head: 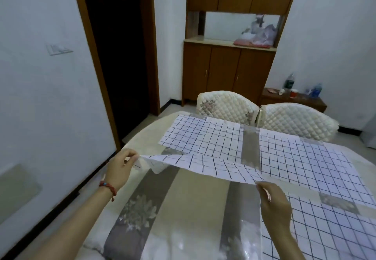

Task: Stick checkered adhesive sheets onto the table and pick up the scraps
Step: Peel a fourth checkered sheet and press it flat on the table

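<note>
1. Head view, only cam. Checkered sheet (203, 165) is held in the air above the table (183, 209), stretched between both hands, not yet stuck down.
2. Long axis runs from upper left to lower right; sheet sags a bit in the middle, far edge overlaps the view of sheets already down.
3. Left hand (120, 168) pinches the left end, thumb & fingers closed on the corner; a clear film curls under it there, prob. backing, can't tell for sure.
4. Right hand (274, 205) pinches the right end from below, fingertips closed on the edge, wrist low, nearer the camera.
5. Stuck sheets (295, 158) lie beyond & to the right; bare striped cloth sits directly under the held sheet, so the drop looks straight down w/ edges lined to the laid grid.
6. Left forearm reaches in long from lower left, red bracelet (107, 187) at wrist.
</note>
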A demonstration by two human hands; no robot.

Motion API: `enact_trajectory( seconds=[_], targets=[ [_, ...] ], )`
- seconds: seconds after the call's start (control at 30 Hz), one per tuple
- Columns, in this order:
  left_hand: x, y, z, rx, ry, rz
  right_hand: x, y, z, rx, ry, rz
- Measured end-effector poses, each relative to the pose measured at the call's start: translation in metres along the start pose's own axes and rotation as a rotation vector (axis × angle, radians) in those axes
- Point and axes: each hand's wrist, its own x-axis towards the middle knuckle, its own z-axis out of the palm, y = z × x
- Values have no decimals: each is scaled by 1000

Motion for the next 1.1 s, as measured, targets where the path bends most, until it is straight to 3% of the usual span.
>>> enact_trajectory(
  seconds=[0.2, 0.33, 0.53, 0.73, 1.0, 1.1],
  targets=[
    [-50, -71, 20, 160, -234, -48, -73, 28, 15, -135, -320, 97],
    [-68, -88, 25, 249, -386, -110, -96, 32, 16, -145, -493, 54],
    [-65, -117, 35, 326, -509, -250, -99, 21, 21, -94, -830, 268],
    [-42, -129, 51, 441, -418, -409, -80, 21, 45, -107, -620, 381],
    [-9, -135, 92, 556, -419, -636, -97, 33, 125, -266, -756, 300],
    [-2, -133, 100, 453, -407, -734, -117, 37, 134, -310, -748, 274]
  ],
)
